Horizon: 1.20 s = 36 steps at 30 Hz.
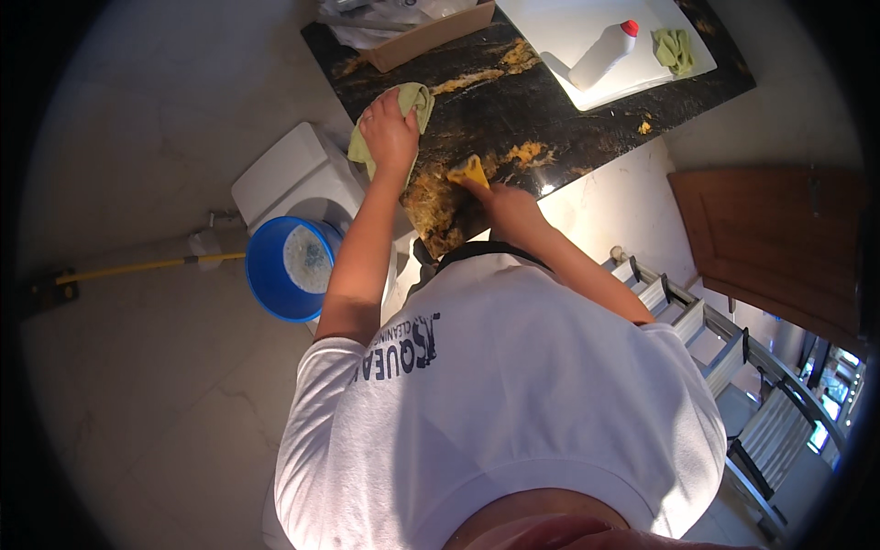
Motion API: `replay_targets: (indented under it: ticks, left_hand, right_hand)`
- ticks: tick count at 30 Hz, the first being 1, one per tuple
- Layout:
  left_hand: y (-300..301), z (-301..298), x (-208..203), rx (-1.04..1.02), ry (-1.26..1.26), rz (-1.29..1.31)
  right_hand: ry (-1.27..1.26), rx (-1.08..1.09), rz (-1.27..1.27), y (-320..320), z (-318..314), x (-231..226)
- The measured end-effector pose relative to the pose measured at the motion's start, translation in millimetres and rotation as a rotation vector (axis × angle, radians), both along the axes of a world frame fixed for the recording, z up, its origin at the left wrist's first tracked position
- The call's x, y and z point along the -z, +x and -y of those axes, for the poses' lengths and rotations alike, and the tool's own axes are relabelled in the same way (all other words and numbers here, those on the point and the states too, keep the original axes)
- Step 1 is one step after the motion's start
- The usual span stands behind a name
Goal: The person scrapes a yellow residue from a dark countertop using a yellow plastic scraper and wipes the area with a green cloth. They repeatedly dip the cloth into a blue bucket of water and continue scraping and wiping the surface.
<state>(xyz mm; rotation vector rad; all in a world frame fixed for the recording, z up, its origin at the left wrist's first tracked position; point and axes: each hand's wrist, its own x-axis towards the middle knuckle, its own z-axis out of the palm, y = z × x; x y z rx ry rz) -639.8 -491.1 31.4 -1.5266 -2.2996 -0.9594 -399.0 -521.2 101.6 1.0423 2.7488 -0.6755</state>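
My left hand presses a pale green cloth onto the dark stone countertop, near its left edge. The fingers are curled over the fabric, and part of it hangs out on both sides of the hand. Closer to my body, my right hand grips a small yellow wedge-shaped piece against the stone, with its index finger stretched along it. Whether this piece is a scraper or a sponge I cannot make out. Black stone with gold-brown veins surrounds both hands.
A white basin on the counter holds a white bottle with a red cap and another green cloth. A box with plastic wrap lies behind. Left stand a white toilet and a blue bucket; right, a metal ladder.
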Motion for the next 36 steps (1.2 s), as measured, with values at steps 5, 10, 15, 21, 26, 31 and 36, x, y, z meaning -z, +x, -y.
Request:
replay_targets:
  ticks: [5,10,15,21,26,31,36]
  left_hand:
    - [1,0,0,0.004,0.020,-0.016]
    - [0,1,0,0.013,0.024,0.001]
    - [-1,0,0,0.010,0.043,-0.009]
    - [1,1,0,0.004,0.021,0.005]
    - [0,0,0,0.004,0.033,-0.010]
    - [0,0,1,0.005,0.027,-0.009]
    - [0,0,0,-0.002,0.014,-0.005]
  right_hand:
    - [-0.028,-0.041,0.029,-2,1,-2]
    - [0.028,-0.016,-0.053,-16,-9,1]
    - [-0.010,0.012,0.011,3,0,-2]
    - [0.057,0.038,-0.010,-9,-8,4]
    - [-0.024,0.043,0.144,-5,-3,0]
    - [0.072,0.033,0.030,-8,-4,-4]
    - [0.055,0.045,0.060,-13,-7,-2]
